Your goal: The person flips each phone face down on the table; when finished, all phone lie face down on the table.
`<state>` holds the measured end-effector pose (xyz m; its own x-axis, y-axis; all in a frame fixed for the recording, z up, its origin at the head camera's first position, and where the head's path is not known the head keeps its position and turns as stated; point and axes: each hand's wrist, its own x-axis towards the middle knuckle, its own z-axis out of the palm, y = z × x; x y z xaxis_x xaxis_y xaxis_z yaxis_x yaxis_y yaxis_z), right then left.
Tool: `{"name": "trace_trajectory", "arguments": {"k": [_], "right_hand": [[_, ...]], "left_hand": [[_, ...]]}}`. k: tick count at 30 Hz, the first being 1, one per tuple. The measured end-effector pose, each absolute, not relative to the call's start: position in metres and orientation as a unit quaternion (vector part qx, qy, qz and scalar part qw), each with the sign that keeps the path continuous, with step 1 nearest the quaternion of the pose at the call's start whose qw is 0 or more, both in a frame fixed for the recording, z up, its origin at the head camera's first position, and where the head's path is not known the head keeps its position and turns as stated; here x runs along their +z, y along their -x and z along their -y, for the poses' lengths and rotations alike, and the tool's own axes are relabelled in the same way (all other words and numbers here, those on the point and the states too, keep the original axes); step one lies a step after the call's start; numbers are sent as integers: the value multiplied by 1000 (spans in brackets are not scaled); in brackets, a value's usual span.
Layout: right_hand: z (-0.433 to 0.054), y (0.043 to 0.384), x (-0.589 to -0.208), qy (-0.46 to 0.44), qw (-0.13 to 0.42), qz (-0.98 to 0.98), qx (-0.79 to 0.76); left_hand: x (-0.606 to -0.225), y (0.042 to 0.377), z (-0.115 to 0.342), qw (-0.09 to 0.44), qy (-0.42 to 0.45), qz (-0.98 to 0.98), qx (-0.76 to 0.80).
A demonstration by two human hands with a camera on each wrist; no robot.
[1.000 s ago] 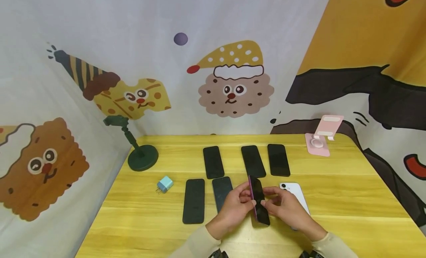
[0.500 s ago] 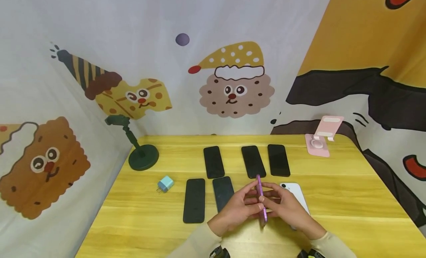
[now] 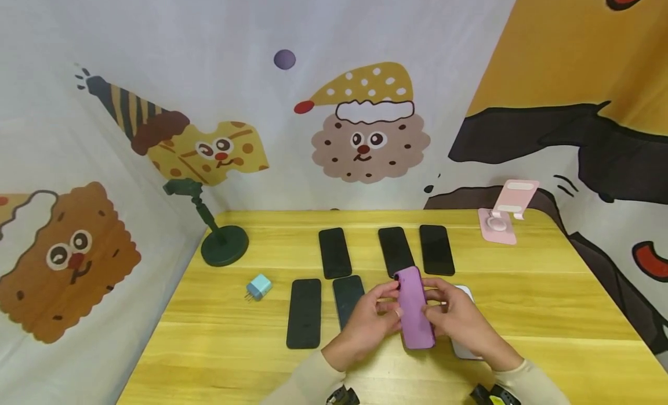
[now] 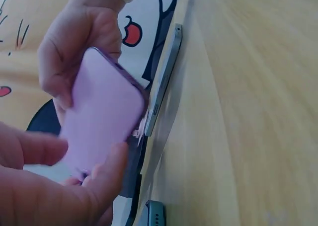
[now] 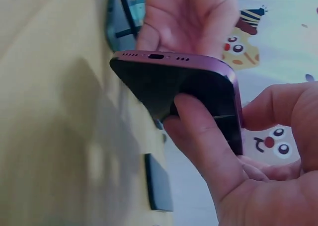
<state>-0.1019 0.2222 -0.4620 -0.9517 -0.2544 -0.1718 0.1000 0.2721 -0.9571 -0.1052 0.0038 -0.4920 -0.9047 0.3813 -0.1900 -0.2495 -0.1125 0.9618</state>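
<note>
A purple smartphone [image 3: 416, 312] is held up off the table between both hands, its back towards the head camera. My left hand [image 3: 365, 319] grips its left edge, thumb near the middle of that side. On the opposite edge my right hand [image 3: 455, 317] holds it, with fingers on the dark screen side, as the right wrist view shows the phone's screen [image 5: 149, 84] and charging port end. Under the right forearm lies a white phone [image 3: 464, 348], partly covered. A dark phone [image 3: 348, 295] lies beside the left hand, its lower part hidden.
More dark phones lie face up: one [image 3: 304, 314] at left, one [image 3: 335, 253] behind, and a pair [image 3: 395, 251] [image 3: 436, 250] farther right. A blue charger plug [image 3: 258, 286], a green stand [image 3: 224, 246] and a pink phone stand [image 3: 499, 226] are on the wooden table [image 3: 563, 312].
The purple phone has turned in the hands: first its screen showed, then its thin edge, now its purple back. The right hand has shifted slightly right. The phones on the table have not moved.
</note>
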Motion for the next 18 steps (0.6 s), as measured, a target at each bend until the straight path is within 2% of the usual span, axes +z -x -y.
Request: {"name": "trace_trajectory", "arguments": {"k": [5,9,18], "right_hand": [[-223,100,-448,48,117,-799,-588],[-222,99,-444,59,114,-790,-599],[-222,99,-457,55,109,-782,-611]], "left_hand": [[-494,106,-2,213,-19,-601,770],[-492,105,-2,230,-5,-582,780],[-491,107,0,208,1,-603,771]]}}
